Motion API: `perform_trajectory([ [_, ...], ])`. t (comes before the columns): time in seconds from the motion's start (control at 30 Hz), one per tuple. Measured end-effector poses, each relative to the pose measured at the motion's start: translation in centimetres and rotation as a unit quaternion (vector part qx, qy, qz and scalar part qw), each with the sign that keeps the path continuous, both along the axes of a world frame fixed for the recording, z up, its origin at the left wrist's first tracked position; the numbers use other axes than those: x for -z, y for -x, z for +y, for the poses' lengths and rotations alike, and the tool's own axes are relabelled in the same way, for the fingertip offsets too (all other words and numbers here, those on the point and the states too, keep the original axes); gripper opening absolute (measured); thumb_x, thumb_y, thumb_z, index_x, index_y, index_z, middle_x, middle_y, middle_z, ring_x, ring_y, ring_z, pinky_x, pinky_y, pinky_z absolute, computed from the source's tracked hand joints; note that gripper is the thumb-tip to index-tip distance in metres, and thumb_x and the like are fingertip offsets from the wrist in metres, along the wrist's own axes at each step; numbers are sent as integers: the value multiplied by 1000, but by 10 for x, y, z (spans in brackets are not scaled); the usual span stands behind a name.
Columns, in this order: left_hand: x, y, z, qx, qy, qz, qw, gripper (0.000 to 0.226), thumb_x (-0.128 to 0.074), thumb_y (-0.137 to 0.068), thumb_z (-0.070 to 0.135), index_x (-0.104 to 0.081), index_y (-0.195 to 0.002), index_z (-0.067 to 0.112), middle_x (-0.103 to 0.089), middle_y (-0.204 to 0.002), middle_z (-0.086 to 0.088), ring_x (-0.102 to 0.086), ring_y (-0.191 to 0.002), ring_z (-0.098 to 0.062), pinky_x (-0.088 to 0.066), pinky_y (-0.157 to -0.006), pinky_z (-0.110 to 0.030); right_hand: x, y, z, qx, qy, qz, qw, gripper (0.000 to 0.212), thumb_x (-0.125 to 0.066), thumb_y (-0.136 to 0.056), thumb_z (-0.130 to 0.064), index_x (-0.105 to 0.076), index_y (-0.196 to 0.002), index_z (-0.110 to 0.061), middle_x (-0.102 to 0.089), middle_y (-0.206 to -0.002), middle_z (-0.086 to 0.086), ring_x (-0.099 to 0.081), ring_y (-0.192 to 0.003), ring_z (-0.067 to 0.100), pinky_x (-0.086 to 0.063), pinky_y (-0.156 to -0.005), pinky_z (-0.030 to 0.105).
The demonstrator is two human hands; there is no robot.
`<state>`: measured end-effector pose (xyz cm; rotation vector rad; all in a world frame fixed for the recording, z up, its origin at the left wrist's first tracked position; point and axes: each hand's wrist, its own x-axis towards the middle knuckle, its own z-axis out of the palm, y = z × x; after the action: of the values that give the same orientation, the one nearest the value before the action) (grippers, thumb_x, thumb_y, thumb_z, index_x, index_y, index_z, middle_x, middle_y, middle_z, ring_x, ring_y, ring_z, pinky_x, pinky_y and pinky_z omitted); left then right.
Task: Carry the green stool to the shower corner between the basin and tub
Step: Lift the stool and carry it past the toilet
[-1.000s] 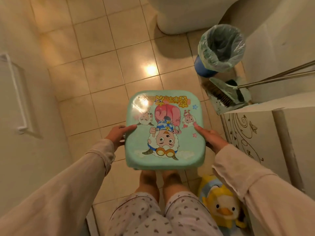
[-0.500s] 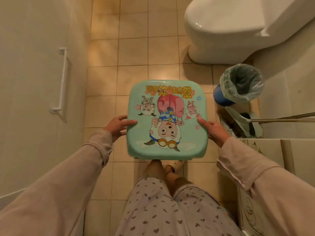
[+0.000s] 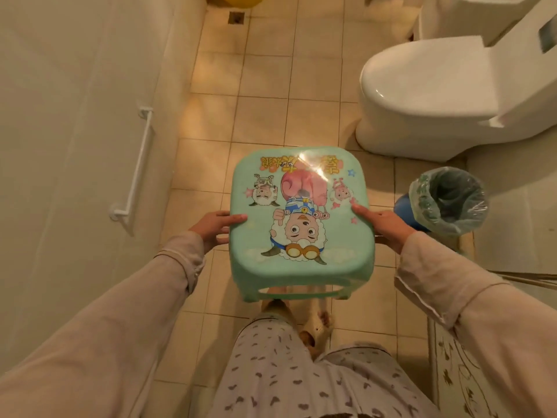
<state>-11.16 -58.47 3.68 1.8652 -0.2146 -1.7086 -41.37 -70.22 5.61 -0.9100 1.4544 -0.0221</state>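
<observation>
The green stool (image 3: 301, 218) is a small plastic one with cartoon sheep printed on its seat. It hangs level above the tiled floor, right in front of me. My left hand (image 3: 215, 229) grips its left edge and my right hand (image 3: 384, 224) grips its right edge, thumbs on top of the seat. My legs and one slippered foot show under the stool. Neither the basin nor the tub can be identified in this view.
A white toilet (image 3: 437, 95) stands ahead on the right. A blue bin with a plastic liner (image 3: 446, 200) sits beside my right hand. A white wall with a grab bar (image 3: 135, 167) runs along the left. A floor drain (image 3: 236, 18) lies far ahead.
I have walked forward with the stool held in both hands. The toilet and bin have come closer, and the dustpan and yellow duck toy have dropped out of sight.
</observation>
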Motion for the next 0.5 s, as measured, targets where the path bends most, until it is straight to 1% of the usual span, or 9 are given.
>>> perform_trajectory([
  [0.07,5,-4,-9,13,-1,5,1000,49,-63,-81,18,-51,-126,3,-63,-91,2,-57,-84,-11,-48,-74,-28,3,-3,-9,12,10,1,1000,44,-62,-76,-47,-65,-94,-6,-68,-111,14,-64,-100,28,-50,-92,38],
  [0.1,6,-8,-15,14,7,10,1000,49,-63,-82,19,-51,-126,3,-63,-91,2,-57,-85,-11,-47,-79,-30,2,-7,-12,11,13,-4,1000,44,-63,-76,-47,-64,-92,-6,-67,-110,14,-64,-99,28,-50,-91,38],
  [0.13,2,-6,-16,12,11,11,1000,49,-62,-82,20,-51,-126,4,-63,-91,3,-56,-85,-11,-45,-84,-32,-4,-8,-11,10,12,-3,1000,47,-63,-76,-47,-64,-96,-4,-67,-110,14,-64,-100,29,-50,-91,38],
  [0.2,-4,-50,-106,43,-4,4,999,49,-63,-81,20,-51,-126,5,-62,-93,3,-56,-88,-11,-42,-88,-35,-5,-41,-84,46,16,17,999,54,-63,-75,-47,-63,-105,-1,-68,-108,13,-65,-101,30,-50,-92,39],
  [0.27,-7,-52,-117,48,10,-1,999,47,-64,-80,19,-52,-124,6,-63,-93,3,-57,-88,-11,-42,-87,-35,-13,-41,-91,48,30,3,998,48,-63,-76,-45,-65,-101,-5,-68,-105,11,-66,-96,26,-51,-89,38],
  [0.33,-9,-52,-130,65,29,0,997,43,-66,-79,18,-54,-119,9,-63,-92,4,-57,-92,-14,-45,-81,-33,-12,-39,-102,50,29,-15,998,32,-63,-77,-42,-65,-86,-11,-68,-100,8,-66,-85,19,-52,-76,30],
  [0.4,-12,-54,-148,65,23,0,998,38,-67,-78,15,-53,-113,12,-63,-93,3,-55,-99,-18,-47,-73,-30,-11,-41,-113,56,28,-21,998,27,-62,-79,-38,-64,-82,-12,-68,-95,6,-65,-78,13,-49,-66,23],
  [0.47,-15,-58,-167,70,30,-6,997,37,-67,-77,12,-53,-111,13,-63,-93,2,-54,-102,-20,-48,-73,-29,-11,-41,-127,60,29,-25,997,33,-61,-80,-35,-64,-93,-5,-67,-97,7,-65,-78,13,-48,-64,21],
  [0.5,-16,-61,-179,72,32,-8,997,37,-68,-77,11,-52,-110,13,-63,-93,2,-54,-103,-21,-48,-77,-31,-13,-42,-138,60,30,-25,997,39,-61,-81,-34,-62,-102,-1,-67,-100,9,-65,-80,15,-48,-65,21],
])
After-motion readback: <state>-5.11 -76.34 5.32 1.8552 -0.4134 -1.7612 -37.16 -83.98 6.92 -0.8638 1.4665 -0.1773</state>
